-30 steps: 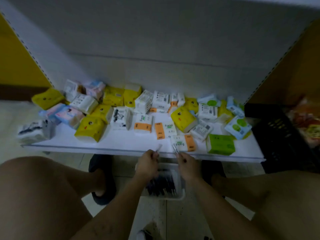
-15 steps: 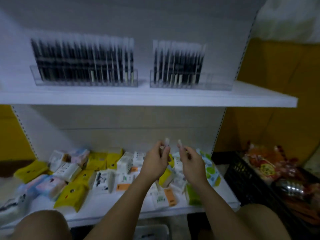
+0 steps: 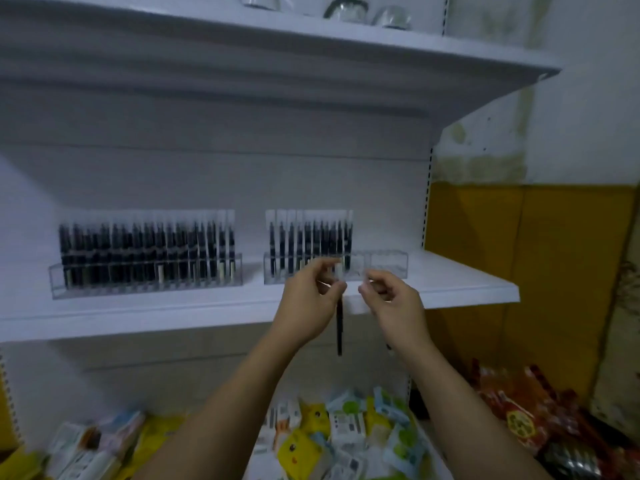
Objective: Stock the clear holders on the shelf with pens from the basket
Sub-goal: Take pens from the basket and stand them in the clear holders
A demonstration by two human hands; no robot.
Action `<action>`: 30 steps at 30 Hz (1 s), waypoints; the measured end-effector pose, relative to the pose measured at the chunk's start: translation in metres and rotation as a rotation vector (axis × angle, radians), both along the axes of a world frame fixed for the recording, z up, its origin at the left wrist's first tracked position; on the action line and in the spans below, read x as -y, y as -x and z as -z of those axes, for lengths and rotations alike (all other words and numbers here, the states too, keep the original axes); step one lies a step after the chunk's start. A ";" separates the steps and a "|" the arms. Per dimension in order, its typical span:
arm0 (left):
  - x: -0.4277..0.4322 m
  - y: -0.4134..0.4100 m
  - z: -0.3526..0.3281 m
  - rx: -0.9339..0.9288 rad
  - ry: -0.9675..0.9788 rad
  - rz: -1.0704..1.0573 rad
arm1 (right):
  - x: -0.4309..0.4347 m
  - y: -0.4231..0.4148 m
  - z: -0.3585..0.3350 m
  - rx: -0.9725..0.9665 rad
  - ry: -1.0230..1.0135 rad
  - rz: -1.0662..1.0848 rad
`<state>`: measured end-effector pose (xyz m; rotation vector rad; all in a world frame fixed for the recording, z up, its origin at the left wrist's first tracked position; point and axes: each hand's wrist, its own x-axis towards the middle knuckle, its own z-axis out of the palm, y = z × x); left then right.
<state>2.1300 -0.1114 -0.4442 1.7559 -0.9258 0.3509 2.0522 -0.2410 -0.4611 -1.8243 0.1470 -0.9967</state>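
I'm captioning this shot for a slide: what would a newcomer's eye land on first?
Two hands meet mid-frame. The left hand pinches a black pen that hangs down past the edge of the white shelf, and the right hand pinches what looks like a second pen, mostly hidden. Behind them on that shelf stand two clear holders of dark pens: the left holder is full and the right holder is empty at its right end.
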 end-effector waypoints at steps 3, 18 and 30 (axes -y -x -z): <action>0.009 -0.011 -0.027 0.073 0.020 0.024 | 0.014 -0.008 -0.018 0.066 -0.044 -0.011; 0.061 -0.089 -0.122 0.295 0.057 -0.058 | 0.068 -0.095 -0.109 0.273 0.063 0.070; 0.088 -0.123 -0.116 0.296 0.070 -0.105 | 0.092 -0.141 -0.104 0.261 0.058 0.045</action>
